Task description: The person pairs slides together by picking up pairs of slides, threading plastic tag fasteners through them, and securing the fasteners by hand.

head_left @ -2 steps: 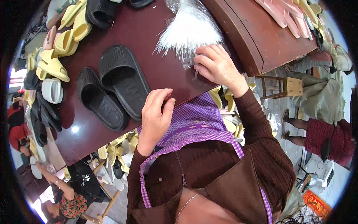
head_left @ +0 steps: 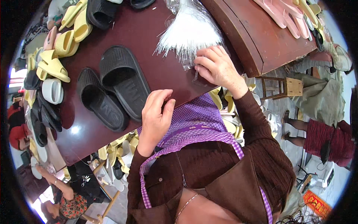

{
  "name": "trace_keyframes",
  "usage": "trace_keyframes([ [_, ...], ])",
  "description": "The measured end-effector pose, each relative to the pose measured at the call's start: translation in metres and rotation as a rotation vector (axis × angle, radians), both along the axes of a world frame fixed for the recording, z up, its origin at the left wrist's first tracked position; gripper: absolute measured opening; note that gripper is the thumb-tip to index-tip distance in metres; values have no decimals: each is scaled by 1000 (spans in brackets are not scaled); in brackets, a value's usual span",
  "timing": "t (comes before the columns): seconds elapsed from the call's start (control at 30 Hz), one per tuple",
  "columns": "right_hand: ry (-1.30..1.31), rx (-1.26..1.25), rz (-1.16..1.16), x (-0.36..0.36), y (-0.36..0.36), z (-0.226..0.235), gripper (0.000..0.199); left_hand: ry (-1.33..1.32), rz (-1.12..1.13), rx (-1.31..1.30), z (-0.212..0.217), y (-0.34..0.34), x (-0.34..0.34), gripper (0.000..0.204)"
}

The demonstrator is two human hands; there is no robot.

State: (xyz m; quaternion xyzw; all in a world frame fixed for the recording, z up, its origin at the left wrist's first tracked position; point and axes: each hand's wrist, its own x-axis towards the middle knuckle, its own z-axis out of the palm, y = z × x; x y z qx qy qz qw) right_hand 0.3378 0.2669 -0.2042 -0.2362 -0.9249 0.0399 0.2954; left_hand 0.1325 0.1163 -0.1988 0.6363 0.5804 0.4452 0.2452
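Note:
A pair of black slide sandals, the nearer-left slide (head_left: pixel 102 100) and the larger-looking slide (head_left: pixel 125 81), lies side by side on the dark red table (head_left: pixel 149 41). My left hand (head_left: pixel 156 112) rests at the table's near edge, just right of the slides, with its thumb apart from the fingers and nothing in it. Toward the right, my right hand (head_left: pixel 215 67) is curled at the tabletop, pinching a small clear plastic piece (head_left: pixel 195 75); its exact kind is too small to make out. Just beyond that hand spreads a fanned bundle of thin white plastic strands (head_left: pixel 190 31).
Yellow slides (head_left: pixel 54 65), a white slide (head_left: pixel 52 90) and black slides (head_left: pixel 46 114) line the table's left side. A raised brown wooden surface (head_left: pixel 268 41) with pink slides (head_left: pixel 287 16) stands at right. A wooden stool (head_left: pixel 292 86) and two other people are farther off.

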Motion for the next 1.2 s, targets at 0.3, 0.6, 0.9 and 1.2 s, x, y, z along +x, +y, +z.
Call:
trace_keyframes([
  [0.3,203,59,29,6,-16,15,15,-26,-37,73,14,16,5,22],
  [0.6,502,-142,363,2,-47,55,19,-148,-406,268,19,62,27,19],
  [0.9,1127,-748,643,12,-43,68,25,-336,-338,124,-6,58,20,13],
  [1.2,1541,-1149,729,8,-19,80,20,-289,-125,126,29,-6,-10,11],
])
